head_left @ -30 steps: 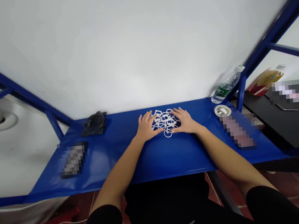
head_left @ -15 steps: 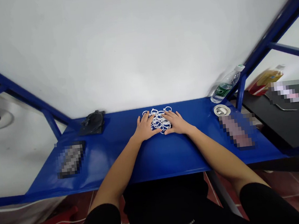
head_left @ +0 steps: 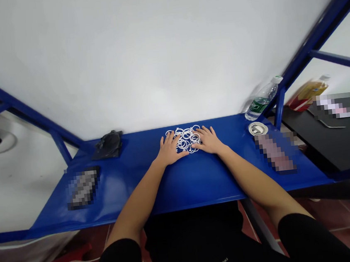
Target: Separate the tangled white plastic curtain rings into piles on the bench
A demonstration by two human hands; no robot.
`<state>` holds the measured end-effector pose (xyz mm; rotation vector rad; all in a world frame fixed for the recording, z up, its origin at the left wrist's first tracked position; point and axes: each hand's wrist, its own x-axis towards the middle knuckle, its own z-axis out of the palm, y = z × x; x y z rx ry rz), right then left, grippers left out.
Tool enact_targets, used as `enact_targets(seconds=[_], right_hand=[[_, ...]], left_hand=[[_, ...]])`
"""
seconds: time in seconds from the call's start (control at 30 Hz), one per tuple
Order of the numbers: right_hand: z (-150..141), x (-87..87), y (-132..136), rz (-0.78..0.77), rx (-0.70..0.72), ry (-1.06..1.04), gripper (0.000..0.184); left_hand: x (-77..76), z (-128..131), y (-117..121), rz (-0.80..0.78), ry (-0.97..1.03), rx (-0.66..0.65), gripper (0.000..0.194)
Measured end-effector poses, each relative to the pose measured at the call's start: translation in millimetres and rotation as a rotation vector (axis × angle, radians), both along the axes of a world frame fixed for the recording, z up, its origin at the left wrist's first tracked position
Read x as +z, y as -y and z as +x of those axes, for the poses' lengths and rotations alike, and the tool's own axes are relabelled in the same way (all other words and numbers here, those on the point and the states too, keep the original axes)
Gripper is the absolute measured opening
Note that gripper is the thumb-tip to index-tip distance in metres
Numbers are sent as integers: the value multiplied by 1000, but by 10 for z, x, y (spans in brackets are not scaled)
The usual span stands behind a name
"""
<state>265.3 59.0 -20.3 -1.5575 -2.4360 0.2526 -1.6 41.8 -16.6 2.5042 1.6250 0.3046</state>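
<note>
Several thin white rings (head_left: 188,134) lie in a loose, overlapping heap on the blue tabletop (head_left: 195,179). My left hand (head_left: 168,149) rests at the left side of the heap, palm down and fingers spread, covering some rings. On the right side my right hand (head_left: 209,140) lies with its fingers apart, its thumb and fingertips at the rings' edge. Neither hand grips a ring. The rings under the palms are hidden.
At the left stand a crumpled black bag (head_left: 107,144) and a blurred-out dark object (head_left: 84,187). To the right are a water bottle (head_left: 263,98), a white coil (head_left: 257,129) and a blurred pinkish object (head_left: 275,153). Blue frame bars (head_left: 60,145) flank the table.
My right hand has shifted slightly to the right, uncovering more of the rings between the hands. The left hand has stayed nearly in place, and the rings have shifted a little.
</note>
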Motion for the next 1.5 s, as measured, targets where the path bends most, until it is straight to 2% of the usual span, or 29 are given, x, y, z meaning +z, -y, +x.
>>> enact_targets(seconds=[0.13,0.27,0.37,0.53,0.7,0.87,1.07,1.23,1.37,1.5], right_hand=[[33,7,-18,11,-26,-28,86],[102,96,13,81,-21,-120,83],[162,218,113,153,75,-179,78],[143,360,325,91,248,-170,52],[14,305,388,-24,314,-36,39],[-47,222,365,-22,323,-52,26],[-77,222,371,71,189,-263,28],[-90,189,385,143,106,-411,37],[-101,166,422,181,96,-481,37],[-90,186,448,243,178,-586,28]], left_hand=[[-30,-16,-17,4,18,-5,97],[-37,-20,-23,9,25,3,92],[-29,-17,-17,19,23,6,91],[-19,-12,-7,28,21,-20,91],[-30,-12,-4,38,21,3,87],[-23,-12,1,106,44,9,76],[207,188,97,238,176,83,41],[386,480,288,242,274,80,35],[332,522,361,257,384,75,30],[212,446,357,356,567,6,20]])
